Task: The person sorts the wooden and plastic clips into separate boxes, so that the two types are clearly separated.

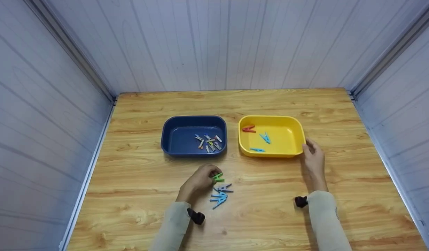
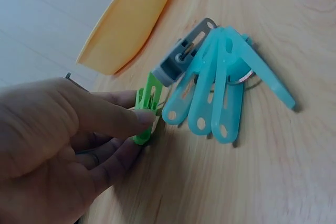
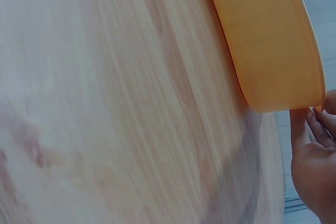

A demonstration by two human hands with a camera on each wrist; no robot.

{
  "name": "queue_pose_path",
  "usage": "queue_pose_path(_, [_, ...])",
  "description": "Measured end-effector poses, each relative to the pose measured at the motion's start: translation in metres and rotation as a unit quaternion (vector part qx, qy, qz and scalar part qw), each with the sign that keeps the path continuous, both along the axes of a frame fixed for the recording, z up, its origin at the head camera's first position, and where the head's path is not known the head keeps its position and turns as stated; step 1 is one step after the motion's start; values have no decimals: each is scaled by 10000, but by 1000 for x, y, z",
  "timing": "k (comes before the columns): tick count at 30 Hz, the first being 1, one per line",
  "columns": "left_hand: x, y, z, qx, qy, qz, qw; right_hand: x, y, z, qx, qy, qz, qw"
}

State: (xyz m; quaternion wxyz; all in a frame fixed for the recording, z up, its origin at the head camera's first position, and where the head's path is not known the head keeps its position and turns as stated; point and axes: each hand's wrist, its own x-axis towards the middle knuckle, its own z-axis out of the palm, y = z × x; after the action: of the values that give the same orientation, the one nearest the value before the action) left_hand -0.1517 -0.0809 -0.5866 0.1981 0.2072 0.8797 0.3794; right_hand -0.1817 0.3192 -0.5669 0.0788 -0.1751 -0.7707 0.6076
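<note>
My left hand (image 1: 200, 177) pinches a green clothespin (image 2: 149, 100) between thumb and fingers, low over the wooden table. Right beside it lies a small pile of clothespins: several light-blue ones (image 2: 226, 87) and a grey one (image 2: 181, 53). At the right end of the yellow basin (image 1: 273, 153), my right hand (image 1: 314, 158) grips the rim, its fingertips at the corner. Inside that basin are a red clothespin (image 1: 248, 129) and light-blue clothespins (image 1: 265, 138).
A dark blue basin (image 1: 176, 153) stands left of the yellow one, with several wooden-looking clips (image 1: 211, 143) inside. Pale panel walls (image 1: 207, 45) close in the wooden table (image 1: 131, 195) at the back and both sides.
</note>
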Motion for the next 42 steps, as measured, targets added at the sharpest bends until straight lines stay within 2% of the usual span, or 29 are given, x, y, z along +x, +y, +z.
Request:
queue_pose_path(6, [-1, 1, 1, 388, -215, 411, 9982, -7, 7, -22, -103, 108, -106, 9998])
queue_pose_path(10, [0, 1, 4, 542, -389, 661, 9956, -7, 6, -23, -775, 148, -171, 9967])
queue_pose_path(13, [-1, 1, 5, 673, -446, 761, 9938, -6, 6, -22, -744, 94, -143, 9971])
queue_pose_path(17, [-5, 2, 8, 786, -325, 807, 9931, -6, 7, -22, -157, -20, -72, 9998])
queue_pose_path(25, [-8, 4, 16, 1250, -228, 908, 9877, -6, 7, -23, 10, 206, -51, 9998])
queue_pose_path(31, [-11, 9, 22, 1282, -136, 998, 9866, -6, 7, -24, 46, 184, -143, 9997])
queue_pose_path(33, [-12, 12, 25, 1297, -202, 1059, 9857, -7, 7, -24, 108, 177, -177, 9996])
queue_pose_path(35, [-13, 14, 28, 1326, -294, 1112, 9845, -7, 6, -24, -39, 148, -221, 9996])
queue_pose_path(38, [-15, 17, 32, 1330, -403, 1172, 9833, -7, 5, -24, -525, 95, -278, 9982])
queue_pose_path(40, [-16, 19, 34, 1334, -356, 1144, 9838, -7, 5, -24, -749, 16, -311, 9967])
queue_pose_path(42, [-17, 21, 36, 1357, -284, 1105, 9842, -8, 5, -23, -758, -59, -323, 9966])
